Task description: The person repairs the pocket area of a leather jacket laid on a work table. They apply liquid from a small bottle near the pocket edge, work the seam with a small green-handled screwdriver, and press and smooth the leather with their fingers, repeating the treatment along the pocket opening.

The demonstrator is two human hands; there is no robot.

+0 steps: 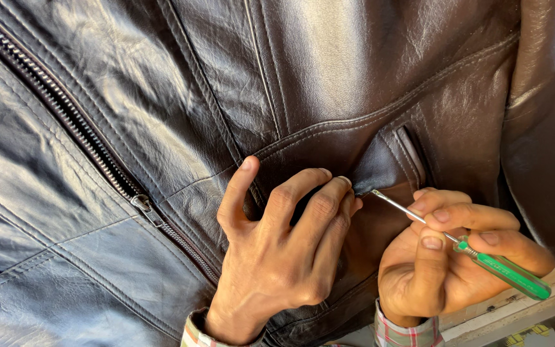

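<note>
Leather this glossy shows every slip, so slow and steady is how I'd handle this bit. Dark brown jacket (162, 128) is spread flat and fills nearly the whole view, zip (78, 128) running diagonally down the left side, and the work is at the pocket (387, 164) opening right of centre. Left hand (277, 250) is spread over the leather with the thumb out and the fingertips curled into the pocket edge, holding it taut. Right hand (444, 257) has its grip pinching the green-handled screwdriver (483, 260), thumb and fingers closed around the shaft near the handle, tip touching the seam just beside the left fingertips. My take: keep the blade low and almost parallel to the leather so it slides along the stitching instead of digging in, and keep the left fingers behind the tip, not in front of it. Small pushes probably beat one big shove. Bit of desk (515, 315) edge shows bottom right.
</note>
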